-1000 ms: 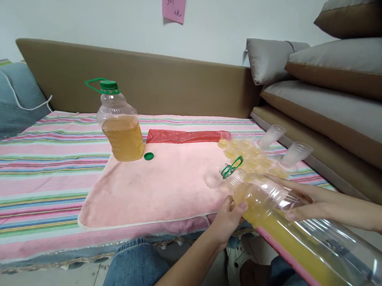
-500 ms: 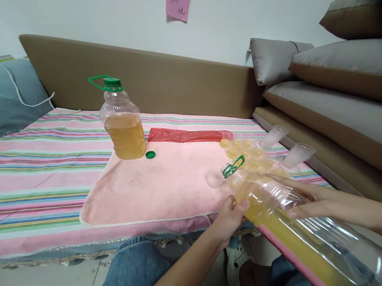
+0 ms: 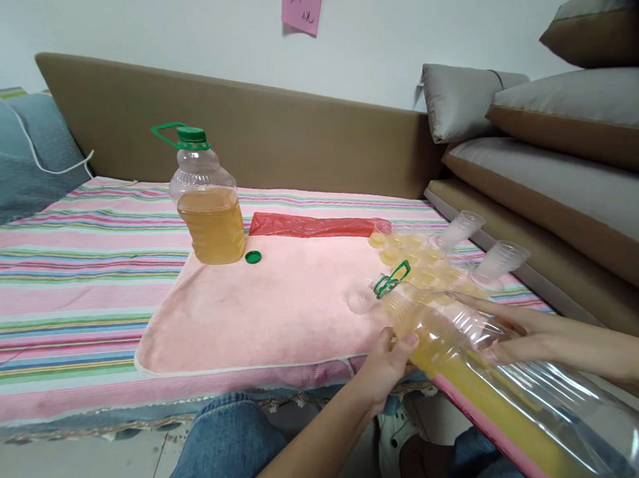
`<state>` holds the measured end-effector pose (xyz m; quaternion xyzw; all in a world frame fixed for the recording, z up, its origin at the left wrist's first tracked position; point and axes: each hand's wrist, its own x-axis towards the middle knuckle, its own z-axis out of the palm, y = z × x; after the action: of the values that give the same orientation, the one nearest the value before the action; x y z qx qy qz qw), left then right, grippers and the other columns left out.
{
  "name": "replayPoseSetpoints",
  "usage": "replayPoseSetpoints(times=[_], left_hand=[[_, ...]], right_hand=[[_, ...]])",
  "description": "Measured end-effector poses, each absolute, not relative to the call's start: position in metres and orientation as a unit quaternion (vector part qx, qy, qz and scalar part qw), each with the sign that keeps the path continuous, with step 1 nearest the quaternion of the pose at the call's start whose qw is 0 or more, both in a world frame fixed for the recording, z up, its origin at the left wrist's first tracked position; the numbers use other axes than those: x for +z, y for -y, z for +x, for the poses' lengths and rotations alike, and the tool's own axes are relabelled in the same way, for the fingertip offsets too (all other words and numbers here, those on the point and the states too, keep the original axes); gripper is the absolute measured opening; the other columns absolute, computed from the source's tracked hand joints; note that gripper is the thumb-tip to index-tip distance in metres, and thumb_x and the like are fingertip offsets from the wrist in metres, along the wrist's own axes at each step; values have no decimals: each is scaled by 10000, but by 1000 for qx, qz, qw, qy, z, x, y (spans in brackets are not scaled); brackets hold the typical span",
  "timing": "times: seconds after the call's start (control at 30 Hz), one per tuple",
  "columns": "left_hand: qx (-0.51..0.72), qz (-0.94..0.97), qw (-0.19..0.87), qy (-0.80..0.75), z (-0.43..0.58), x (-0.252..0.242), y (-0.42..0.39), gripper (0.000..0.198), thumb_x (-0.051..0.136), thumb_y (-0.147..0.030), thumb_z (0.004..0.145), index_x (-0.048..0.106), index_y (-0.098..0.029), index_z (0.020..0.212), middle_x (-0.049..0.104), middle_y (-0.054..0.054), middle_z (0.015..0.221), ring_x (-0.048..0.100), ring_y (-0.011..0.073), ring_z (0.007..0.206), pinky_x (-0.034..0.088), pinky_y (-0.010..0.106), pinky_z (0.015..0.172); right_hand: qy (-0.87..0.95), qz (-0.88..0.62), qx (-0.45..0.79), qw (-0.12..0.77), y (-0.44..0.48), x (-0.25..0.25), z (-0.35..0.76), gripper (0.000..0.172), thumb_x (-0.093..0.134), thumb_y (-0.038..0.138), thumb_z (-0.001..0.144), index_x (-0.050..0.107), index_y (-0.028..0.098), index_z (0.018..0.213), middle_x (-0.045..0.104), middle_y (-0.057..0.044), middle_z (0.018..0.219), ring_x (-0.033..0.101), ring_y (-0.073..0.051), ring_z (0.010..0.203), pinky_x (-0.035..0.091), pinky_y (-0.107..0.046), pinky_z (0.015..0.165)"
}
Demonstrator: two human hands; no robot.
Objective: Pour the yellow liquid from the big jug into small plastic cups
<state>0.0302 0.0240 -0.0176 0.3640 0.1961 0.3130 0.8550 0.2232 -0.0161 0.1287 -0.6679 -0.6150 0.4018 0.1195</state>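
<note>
A large clear plastic bottle (image 3: pixel 484 373) with yellow liquid lies tilted across the lower right, its open green-ringed mouth pointing left. My left hand (image 3: pixel 392 361) is closed on it from below, near the neck. Against its upper side, my right hand (image 3: pixel 514 332) grips the body. Just under the mouth stands a clear plastic cup (image 3: pixel 360 296); whether liquid is running into it I cannot make out. Behind the bottle, several small cups (image 3: pixel 407 249) of yellow liquid stand close together. A green cap (image 3: pixel 253 257) lies on the pink cloth (image 3: pixel 248 315).
Another bottle (image 3: pixel 213 224) of amber liquid, capped in green, stands at the cloth's left corner. A red plastic bag (image 3: pixel 319 224) lies along the back. Two stacks of clear cups (image 3: pixel 502 259) lean at the right, beside piled cushions (image 3: pixel 554 174). The striped bed's front edge is near my knees.
The view has shifted very slightly. Both hands keep the same hold, and the bottle stays tilted with its mouth over the cup.
</note>
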Motion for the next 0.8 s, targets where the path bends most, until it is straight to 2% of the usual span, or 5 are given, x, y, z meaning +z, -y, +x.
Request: replayPoseSetpoints(times=[0.1, 0.23, 0.5, 0.7, 0.8], left_hand=[[316, 360, 857, -192, 30, -17, -24, 775, 698, -714, 631, 563, -187, 1183, 629, 154, 1209, 585, 328, 1161, 385, 526, 1048], [316, 358, 856, -198, 29, -16, -24, 782, 704, -714, 625, 558, -172, 1170, 618, 165, 1216, 580, 331, 1164, 389, 531, 1041], [314, 359, 856, -199, 30, -17, -24, 778, 691, -702, 653, 538, -177, 1206, 611, 163, 1232, 581, 317, 1163, 403, 509, 1035], [310, 357, 860, -193, 30, -14, -24, 820, 704, -720, 619, 549, -175, 1213, 628, 150, 1200, 578, 334, 1165, 402, 510, 1031], [313, 353, 861, -190, 29, -14, -23, 823, 709, -713, 620, 543, -172, 1218, 628, 163, 1195, 589, 328, 1148, 403, 515, 1026]], right_hand=[[606, -643, 457, 103, 16, 132, 218, 911, 686, 567, 734, 272, 332, 1511, 428, 12, 1520, 371, -376, 1390, 253, -522, 1171], [595, -640, 475, 104, 17, 135, 214, 914, 685, 551, 751, 240, 332, 1519, 354, 37, 1559, 234, -338, 1453, 205, -469, 1198], [606, -646, 453, 102, 16, 137, 213, 907, 688, 578, 720, 307, 318, 1502, 410, 1, 1527, 245, -370, 1438, 204, -529, 1183], [599, -641, 469, 101, 16, 136, 214, 925, 680, 562, 739, 252, 312, 1520, 357, 11, 1556, 208, -343, 1454, 180, -490, 1199], [596, -640, 474, 102, 16, 135, 215, 917, 684, 560, 737, 264, 316, 1516, 375, 12, 1548, 244, -337, 1446, 217, -468, 1193]])
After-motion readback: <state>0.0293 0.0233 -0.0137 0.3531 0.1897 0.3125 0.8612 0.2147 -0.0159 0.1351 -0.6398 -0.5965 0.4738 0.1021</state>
